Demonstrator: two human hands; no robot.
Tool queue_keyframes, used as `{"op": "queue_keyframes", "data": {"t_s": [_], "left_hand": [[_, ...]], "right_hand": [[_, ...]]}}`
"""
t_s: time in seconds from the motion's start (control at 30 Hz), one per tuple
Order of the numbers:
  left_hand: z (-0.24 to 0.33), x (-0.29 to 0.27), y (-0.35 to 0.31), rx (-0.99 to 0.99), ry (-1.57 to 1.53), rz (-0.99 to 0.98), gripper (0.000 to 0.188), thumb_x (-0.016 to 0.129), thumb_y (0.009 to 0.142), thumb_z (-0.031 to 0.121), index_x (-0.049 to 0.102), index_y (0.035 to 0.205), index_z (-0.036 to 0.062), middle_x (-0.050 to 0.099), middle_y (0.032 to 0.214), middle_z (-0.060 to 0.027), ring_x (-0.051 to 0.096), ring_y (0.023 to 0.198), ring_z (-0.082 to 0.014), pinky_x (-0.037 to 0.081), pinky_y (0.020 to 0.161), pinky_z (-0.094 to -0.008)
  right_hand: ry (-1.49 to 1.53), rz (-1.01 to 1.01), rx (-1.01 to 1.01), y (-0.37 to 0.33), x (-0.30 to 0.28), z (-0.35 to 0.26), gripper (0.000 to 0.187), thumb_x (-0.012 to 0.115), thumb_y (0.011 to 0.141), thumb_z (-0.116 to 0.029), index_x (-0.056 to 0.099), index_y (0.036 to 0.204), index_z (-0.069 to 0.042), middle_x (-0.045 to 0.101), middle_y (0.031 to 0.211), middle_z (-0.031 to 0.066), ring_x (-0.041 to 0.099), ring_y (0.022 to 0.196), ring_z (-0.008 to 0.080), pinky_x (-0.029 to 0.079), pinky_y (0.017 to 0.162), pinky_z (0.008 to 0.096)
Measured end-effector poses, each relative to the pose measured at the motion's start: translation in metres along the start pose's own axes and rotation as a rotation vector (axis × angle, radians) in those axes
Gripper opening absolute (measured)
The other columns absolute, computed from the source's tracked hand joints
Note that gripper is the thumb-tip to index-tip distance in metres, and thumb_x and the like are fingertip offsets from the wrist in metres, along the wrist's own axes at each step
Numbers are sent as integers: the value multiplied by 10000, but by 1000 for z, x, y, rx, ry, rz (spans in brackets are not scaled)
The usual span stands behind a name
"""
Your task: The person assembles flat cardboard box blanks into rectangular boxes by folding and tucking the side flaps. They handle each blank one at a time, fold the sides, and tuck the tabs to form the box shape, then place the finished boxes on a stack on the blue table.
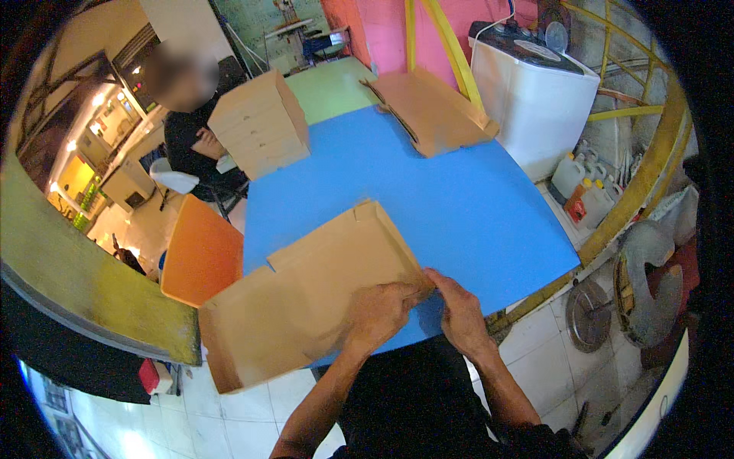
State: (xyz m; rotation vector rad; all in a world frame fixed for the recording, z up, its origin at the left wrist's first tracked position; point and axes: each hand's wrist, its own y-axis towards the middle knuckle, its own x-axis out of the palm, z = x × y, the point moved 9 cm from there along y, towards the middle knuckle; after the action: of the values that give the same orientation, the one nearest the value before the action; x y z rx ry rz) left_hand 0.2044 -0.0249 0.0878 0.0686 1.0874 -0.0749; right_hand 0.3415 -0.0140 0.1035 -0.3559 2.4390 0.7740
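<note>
A partly folded brown cardboard box (306,268) lies open at an angle on the blue tabletop (474,206), its left end reaching past the table's near edge. Inside its near right corner, my left hand (382,314) is closed with curled fingers on the cardboard. From outside, my right hand (461,312) grips that same corner, thumb and fingers pressed on the side wall. The far and right side walls stand up, and a small flap shows at the far corner. My fingers partly hide the fold they hold.
A stack of closed cardboard boxes (260,126) stands at the far left, beside a seated person (187,122). Flat cardboard blanks (436,111) lie at the far right. An orange chair (200,252) is on the left; a white washing machine (527,96) and plastic jugs (585,187) are on the right.
</note>
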Motion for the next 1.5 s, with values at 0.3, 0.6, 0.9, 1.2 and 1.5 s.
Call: {"op": "queue_keyframes", "data": {"t_s": [0.3, 0.6, 0.9, 1.2, 1.5], "left_hand": [[26, 53, 62, 83, -418, -312, 317, 639, 903, 321, 685, 889, 7, 648, 714, -127, 575, 635, -172, 472, 612, -374], [34, 59, 78, 55, -518, -637, 274, 671, 903, 294, 699, 793, 45, 560, 617, 11, 460, 530, -66, 388, 483, -279], [37, 65, 79, 46, -684, -667, 166, 673, 896, 171, 706, 856, 14, 634, 720, -28, 552, 603, -98, 427, 509, -250], [30, 55, 92, 104, -463, -421, 200, 653, 903, 166, 654, 795, -2, 573, 693, -25, 532, 611, -116, 466, 549, -272], [17, 69, 88, 22, -614, -409, 199, 601, 932, 147, 631, 795, 6, 580, 716, -30, 566, 669, -115, 509, 606, -292]], "right_hand": [[91, 192, 380, -19, -4, 45, 622, 792, 770, -154, 463, 1265, 31, 630, 800, 113, 583, 657, 193, 490, 600, 341], [607, 201, 639, -38, 9, 65, 541, 762, 803, -239, 474, 1187, 9, 643, 899, 160, 633, 639, 241, 525, 605, 360], [557, 181, 690, -40, 9, 71, 471, 695, 840, -149, 471, 1222, 11, 636, 902, 140, 642, 676, 210, 522, 499, 346], [979, 521, 811, -61, 8, 79, 377, 669, 871, -38, 479, 1189, 30, 588, 782, 59, 563, 516, 118, 473, 409, 259], [1033, 502, 819, -58, 12, 88, 319, 695, 853, -36, 519, 1114, 16, 572, 724, 34, 549, 503, 106, 451, 399, 242]]}}
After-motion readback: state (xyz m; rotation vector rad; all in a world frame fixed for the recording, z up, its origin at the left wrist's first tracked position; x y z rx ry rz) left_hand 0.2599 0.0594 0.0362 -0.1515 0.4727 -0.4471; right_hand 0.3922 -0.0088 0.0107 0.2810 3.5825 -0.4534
